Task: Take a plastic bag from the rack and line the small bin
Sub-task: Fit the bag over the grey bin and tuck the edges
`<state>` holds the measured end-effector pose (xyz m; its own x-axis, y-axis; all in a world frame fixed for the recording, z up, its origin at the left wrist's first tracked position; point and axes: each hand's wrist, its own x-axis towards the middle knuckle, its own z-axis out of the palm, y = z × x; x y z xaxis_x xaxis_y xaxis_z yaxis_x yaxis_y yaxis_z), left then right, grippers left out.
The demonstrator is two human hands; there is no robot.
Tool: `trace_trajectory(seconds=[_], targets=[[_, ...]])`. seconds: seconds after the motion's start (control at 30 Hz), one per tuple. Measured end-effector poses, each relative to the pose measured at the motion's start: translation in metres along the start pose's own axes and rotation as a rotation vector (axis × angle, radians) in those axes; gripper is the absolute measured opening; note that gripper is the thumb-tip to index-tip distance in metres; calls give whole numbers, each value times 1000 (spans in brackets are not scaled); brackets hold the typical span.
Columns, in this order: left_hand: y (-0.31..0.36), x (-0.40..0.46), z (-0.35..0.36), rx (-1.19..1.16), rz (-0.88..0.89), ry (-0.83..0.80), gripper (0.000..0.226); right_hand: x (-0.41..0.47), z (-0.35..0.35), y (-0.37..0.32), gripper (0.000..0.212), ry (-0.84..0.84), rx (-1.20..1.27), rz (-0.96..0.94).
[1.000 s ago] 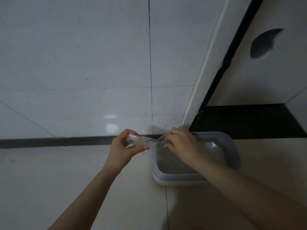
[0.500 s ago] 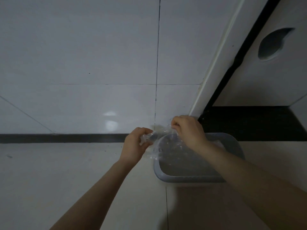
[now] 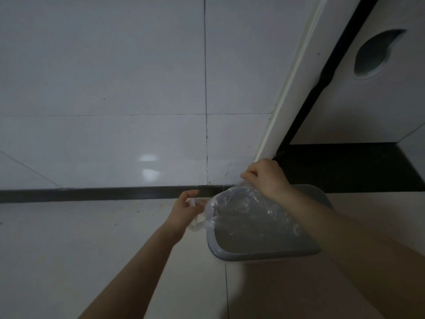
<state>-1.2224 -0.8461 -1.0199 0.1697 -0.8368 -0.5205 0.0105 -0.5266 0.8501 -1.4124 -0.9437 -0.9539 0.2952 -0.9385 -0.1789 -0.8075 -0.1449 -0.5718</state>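
A small grey bin [image 3: 232,251] stands on the floor by the wall, right of centre. A clear plastic bag [image 3: 243,210] is spread over its mouth and sags into it. My left hand [image 3: 186,210] pinches the bag's left edge, just outside the bin's left rim. My right hand [image 3: 266,177] grips the bag's far edge above the bin's back rim. My right forearm hides the bin's right side.
A white tiled wall [image 3: 115,88] with a dark skirting strip [image 3: 92,194] rises behind the bin. A white door frame [image 3: 292,77] and a white panel with a round recess [image 3: 377,54] stand at the right, above a black threshold [image 3: 345,166]. Pale floor tiles [image 3: 69,249] lie to the left.
The bag has opened wider and now covers more of the bin's mouth. My right hand has lifted its edge toward the back; my left hand has dropped a little beside the left rim.
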Motion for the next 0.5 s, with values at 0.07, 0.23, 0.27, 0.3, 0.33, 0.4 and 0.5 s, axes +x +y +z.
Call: trace_trajectory(seconds=[0.07, 0.23, 0.27, 0.3, 0.33, 0.4, 0.5], targets=[[16, -8, -10, 42, 32, -41, 49, -15, -14, 4, 22, 82, 25, -89], [63, -31, -5, 748, 915, 279, 32, -62, -39, 27, 21, 131, -241, -365], [71, -34, 5, 859, 1129, 197, 31, -69, -39, 31, 24, 139, -351, -397], [75, -34, 19, 962, 1254, 43, 33, -76, -38, 36, 27, 148, -443, -412], [76, -34, 32, 1092, 1273, -104, 37, -81, -37, 39, 33, 149, -521, -413], [71, -26, 51, 1388, 1118, -224, 47, -87, -34, 47, 47, 106, -678, -403], [60, -12, 48, 1430, 906, -140, 48, -91, -33, 63, 65, -1, -855, -374]])
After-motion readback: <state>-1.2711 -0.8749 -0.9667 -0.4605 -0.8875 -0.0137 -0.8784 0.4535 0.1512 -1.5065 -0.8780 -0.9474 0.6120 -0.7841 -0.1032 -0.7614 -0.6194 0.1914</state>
